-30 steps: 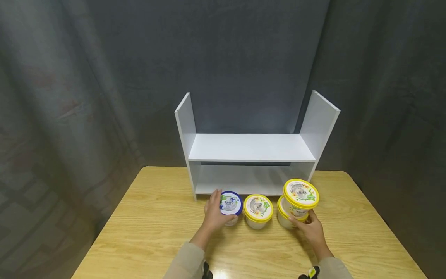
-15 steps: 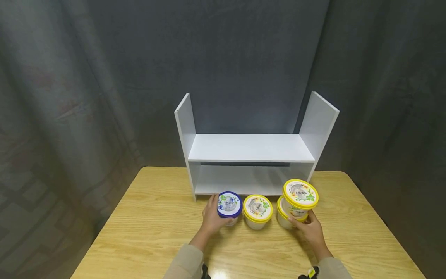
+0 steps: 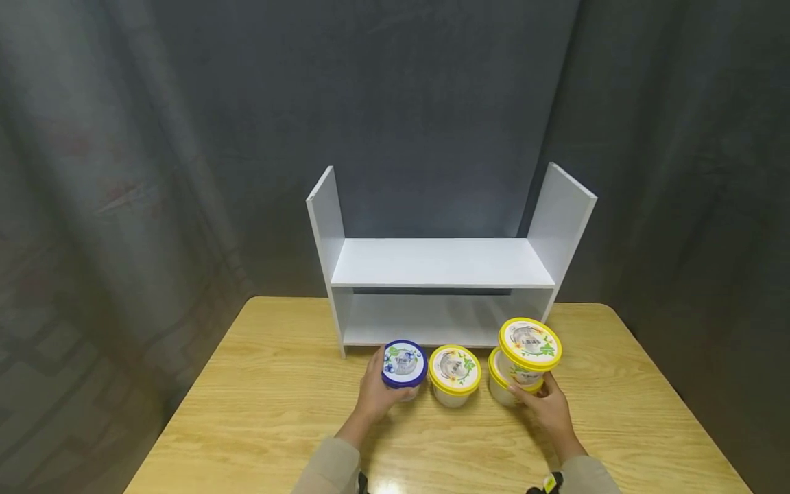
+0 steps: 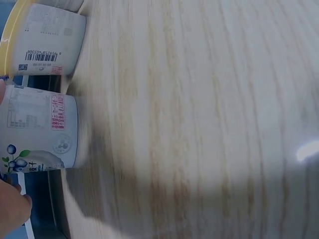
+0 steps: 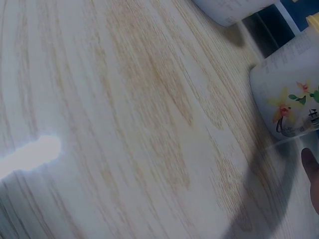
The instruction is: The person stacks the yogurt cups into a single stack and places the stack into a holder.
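Note:
My left hand (image 3: 374, 396) grips the side of a white tub with a blue lid (image 3: 404, 362), thumb in front and fingers at its left. Blueberries are printed on this tub's wall (image 4: 37, 129) in the left wrist view. To its right stands a yellow-lidded tub (image 3: 455, 370), apart from both hands. Farther right, one yellow-lidded tub (image 3: 530, 342) sits on top of another yellow-lidded tub (image 3: 503, 393). My right hand (image 3: 551, 410) grips this stack near where the two meet, thumb in front; its other fingers are mostly hidden.
A white two-level shelf (image 3: 444, 262) with tall side panels stands behind the tubs. All of it rests on a wooden table (image 3: 278, 384). Grey curtains (image 3: 432, 103) hang behind and at both sides.
My left fingers have slid down from the blue lid's edge to the tub's side, uncovering the lid. The blue-lidded tub shifts slightly left. The right hand keeps its grip on the stack.

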A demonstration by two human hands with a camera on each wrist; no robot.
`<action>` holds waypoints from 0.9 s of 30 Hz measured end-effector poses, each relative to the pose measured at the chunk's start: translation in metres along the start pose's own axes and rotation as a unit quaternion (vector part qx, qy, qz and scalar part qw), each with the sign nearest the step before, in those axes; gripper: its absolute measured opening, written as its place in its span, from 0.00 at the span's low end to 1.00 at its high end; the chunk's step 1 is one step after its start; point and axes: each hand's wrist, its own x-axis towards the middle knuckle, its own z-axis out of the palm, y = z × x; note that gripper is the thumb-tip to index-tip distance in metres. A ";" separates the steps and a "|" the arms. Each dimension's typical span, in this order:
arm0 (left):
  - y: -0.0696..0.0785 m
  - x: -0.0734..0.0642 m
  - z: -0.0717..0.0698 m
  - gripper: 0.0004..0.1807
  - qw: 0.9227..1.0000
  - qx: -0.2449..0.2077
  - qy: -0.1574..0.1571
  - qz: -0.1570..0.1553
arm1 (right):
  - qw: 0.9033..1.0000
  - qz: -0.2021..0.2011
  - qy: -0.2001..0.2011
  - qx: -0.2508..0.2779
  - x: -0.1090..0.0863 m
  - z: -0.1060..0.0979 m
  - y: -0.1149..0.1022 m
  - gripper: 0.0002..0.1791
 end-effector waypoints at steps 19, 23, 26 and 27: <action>0.008 0.000 -0.009 0.55 0.999 -0.040 0.022 0.029 | 1.000 -0.024 -0.002 0.005 -0.002 0.001 0.001 0.36; 0.018 0.001 -0.012 0.55 0.998 -0.047 0.023 0.030 | 1.000 -0.021 -0.009 0.005 -0.002 0.001 -0.001 0.37; 0.025 -0.001 -0.015 0.55 0.998 -0.060 0.017 0.023 | 1.000 -0.017 -0.011 0.004 -0.003 0.001 -0.001 0.38; 0.028 -0.001 -0.016 0.55 0.998 -0.063 0.014 0.019 | 1.000 -0.017 -0.011 0.004 -0.003 0.001 -0.001 0.38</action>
